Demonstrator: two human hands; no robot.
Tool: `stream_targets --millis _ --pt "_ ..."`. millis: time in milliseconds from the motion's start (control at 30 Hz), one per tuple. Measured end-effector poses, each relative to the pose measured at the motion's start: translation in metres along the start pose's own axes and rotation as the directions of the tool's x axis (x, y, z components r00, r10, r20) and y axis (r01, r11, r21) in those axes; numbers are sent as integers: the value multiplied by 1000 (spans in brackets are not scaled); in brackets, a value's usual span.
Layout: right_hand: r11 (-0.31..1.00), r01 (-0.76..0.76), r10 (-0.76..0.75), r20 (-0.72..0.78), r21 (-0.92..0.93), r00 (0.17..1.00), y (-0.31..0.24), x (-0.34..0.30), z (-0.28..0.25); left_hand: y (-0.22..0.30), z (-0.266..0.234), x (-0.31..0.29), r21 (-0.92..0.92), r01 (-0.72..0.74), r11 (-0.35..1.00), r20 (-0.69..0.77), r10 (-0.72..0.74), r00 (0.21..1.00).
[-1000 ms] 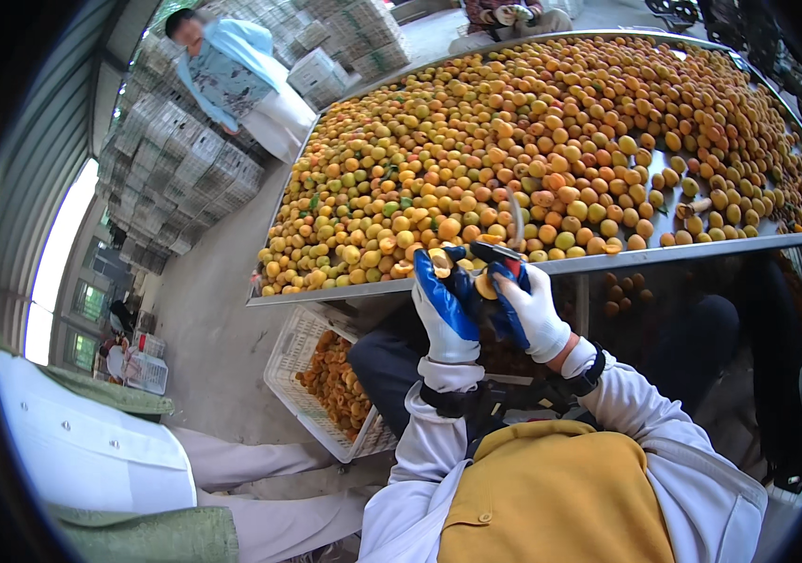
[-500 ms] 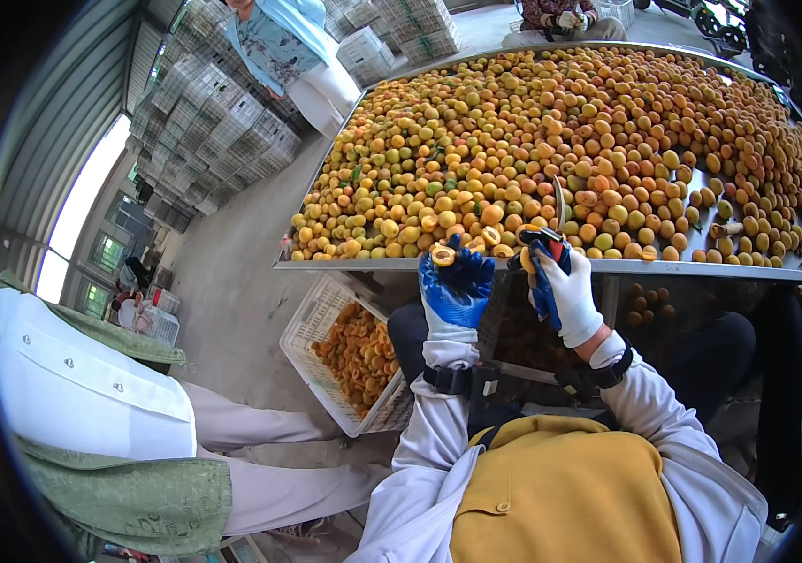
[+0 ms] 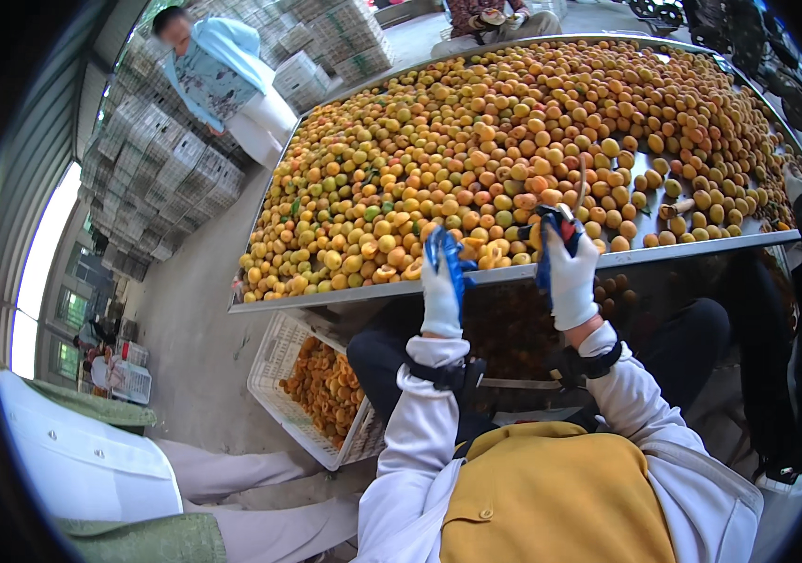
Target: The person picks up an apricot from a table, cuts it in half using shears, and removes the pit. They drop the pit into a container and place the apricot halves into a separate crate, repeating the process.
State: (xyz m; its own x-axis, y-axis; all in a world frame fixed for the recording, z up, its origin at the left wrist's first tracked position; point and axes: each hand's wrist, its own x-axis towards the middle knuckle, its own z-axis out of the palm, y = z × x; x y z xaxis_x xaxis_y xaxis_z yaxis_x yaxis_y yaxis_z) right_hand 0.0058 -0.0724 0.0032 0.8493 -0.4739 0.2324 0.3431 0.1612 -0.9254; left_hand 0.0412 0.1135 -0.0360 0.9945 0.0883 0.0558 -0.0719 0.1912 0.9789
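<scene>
At the near edge of the metal table, my left hand (image 3: 442, 281), in a blue-and-white glove, has its fingers round an apricot (image 3: 430, 230) at the fingertips. The glove hides part of that grip. To its right, my right hand (image 3: 570, 272), gloved the same way, is closed on a red-and-black handled cutting tool (image 3: 566, 221). Its thin curved blade points away over the fruit. Between the hands lie several cut apricot halves (image 3: 490, 255). A wide heap of whole apricots (image 3: 401, 169) covers much of the table.
The table's metal rim (image 3: 326, 296) runs across in front of me. A white crate (image 3: 269, 352) of apricot halves stands on the floor at the left. One person stands close on the left, another beyond the table, and a third sits at its far side. Crates (image 3: 157, 159) are stacked behind.
The view has shifted. My left hand, earlier palm up and spread with an apricot half at its fingers, has turned over toward the fruit. My right hand keeps the tool, farther over the table.
</scene>
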Motion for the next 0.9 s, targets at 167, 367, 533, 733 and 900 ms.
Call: stream_targets --millis 167,367,533,733,900 --pt "884 321 -158 430 -341 889 6 -33 25 -3 -13 -39 -575 596 560 588 -225 777" --pt "913 272 -68 544 -305 836 1 -49 32 21 -91 -69 -608 349 713 190 -295 936" --pt "928 260 -156 354 -268 922 -8 -17 13 70 -252 -74 641 -144 754 -408 494 768" --pt "957 -273 278 45 -97 960 -47 13 -67 81 -114 -32 958 -202 203 73 511 857" --pt "964 -264 265 -30 27 964 -54 10 -101 49 43 49 796 -606 16 551 396 735"
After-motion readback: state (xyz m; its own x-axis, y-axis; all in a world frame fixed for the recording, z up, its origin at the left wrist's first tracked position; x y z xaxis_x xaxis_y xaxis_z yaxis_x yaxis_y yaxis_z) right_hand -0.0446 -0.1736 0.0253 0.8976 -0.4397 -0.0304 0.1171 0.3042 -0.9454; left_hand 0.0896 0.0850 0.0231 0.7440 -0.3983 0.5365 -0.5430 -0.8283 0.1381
